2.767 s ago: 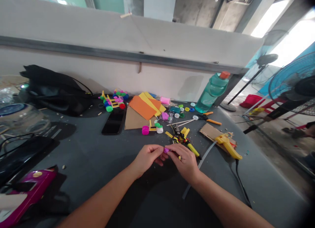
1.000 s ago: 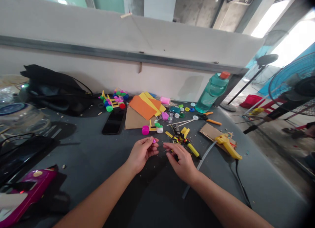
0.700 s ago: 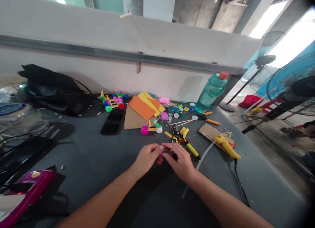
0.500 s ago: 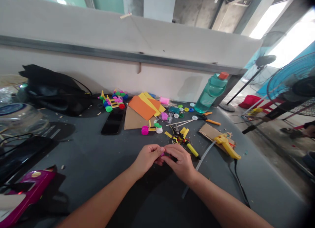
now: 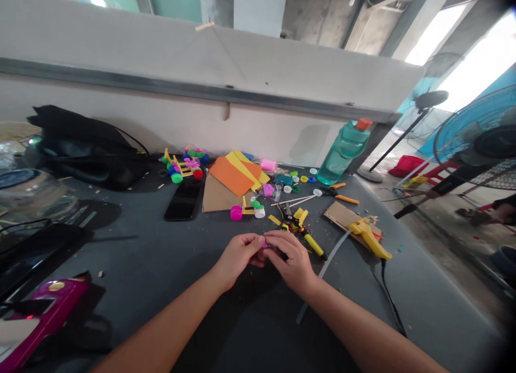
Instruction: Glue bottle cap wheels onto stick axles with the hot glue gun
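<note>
My left hand (image 5: 242,255) and my right hand (image 5: 291,257) meet above the dark table, fingertips pinched together around a small pink-purple piece (image 5: 265,245). Most of that piece is hidden by the fingers, so its kind does not show. Just beyond the hands stands a small toy car (image 5: 247,209) with pink, green and white wheels. To the right of it lie yellow-handled pliers (image 5: 308,238) among yellow scraps. A yellow hot glue gun (image 5: 370,237) rests on a cardboard piece (image 5: 337,215), a clear glue stick reaching from it toward my right forearm.
Orange and yellow sheets (image 5: 231,175), a phone (image 5: 183,199), colourful toy cars (image 5: 181,169) and loose bottle caps (image 5: 296,188) spread along the back. A teal bottle (image 5: 342,153) stands by the wall. Orange-handled pliers (image 5: 345,200) lie right; a magenta device (image 5: 52,308) sits left.
The fingers have shifted slightly around the small pink-purple piece, and a little more of it shows between them. The whole view has moved slightly; the things on the table stay in place.
</note>
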Motion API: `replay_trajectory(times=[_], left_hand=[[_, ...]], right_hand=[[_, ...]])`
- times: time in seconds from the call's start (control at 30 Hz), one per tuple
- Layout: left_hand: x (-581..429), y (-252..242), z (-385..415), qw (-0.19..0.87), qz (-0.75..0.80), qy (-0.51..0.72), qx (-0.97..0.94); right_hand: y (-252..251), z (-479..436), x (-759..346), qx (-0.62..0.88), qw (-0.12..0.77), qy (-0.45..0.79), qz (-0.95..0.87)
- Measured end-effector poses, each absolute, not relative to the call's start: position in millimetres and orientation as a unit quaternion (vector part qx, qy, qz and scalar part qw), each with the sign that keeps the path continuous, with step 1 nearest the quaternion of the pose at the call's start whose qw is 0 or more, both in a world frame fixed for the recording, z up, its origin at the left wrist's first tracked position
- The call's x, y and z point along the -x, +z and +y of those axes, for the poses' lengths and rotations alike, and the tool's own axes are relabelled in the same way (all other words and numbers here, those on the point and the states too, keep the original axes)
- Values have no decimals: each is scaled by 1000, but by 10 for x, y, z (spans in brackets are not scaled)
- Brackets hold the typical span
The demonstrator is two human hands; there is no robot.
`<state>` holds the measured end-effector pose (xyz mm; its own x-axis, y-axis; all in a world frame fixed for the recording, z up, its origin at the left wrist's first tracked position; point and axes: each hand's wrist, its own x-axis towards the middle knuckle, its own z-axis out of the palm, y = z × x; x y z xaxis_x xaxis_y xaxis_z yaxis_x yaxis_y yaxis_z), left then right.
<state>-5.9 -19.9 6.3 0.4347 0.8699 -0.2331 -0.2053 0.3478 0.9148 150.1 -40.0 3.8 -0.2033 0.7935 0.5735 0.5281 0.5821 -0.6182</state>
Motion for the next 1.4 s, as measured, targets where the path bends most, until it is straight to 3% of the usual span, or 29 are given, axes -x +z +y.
replay_trajectory(times=[1.4], left_hand=[[46, 30, -210, 579, 413, 362, -602]], right_hand=[[-1, -395, -1519, 454, 443, 188, -750]])
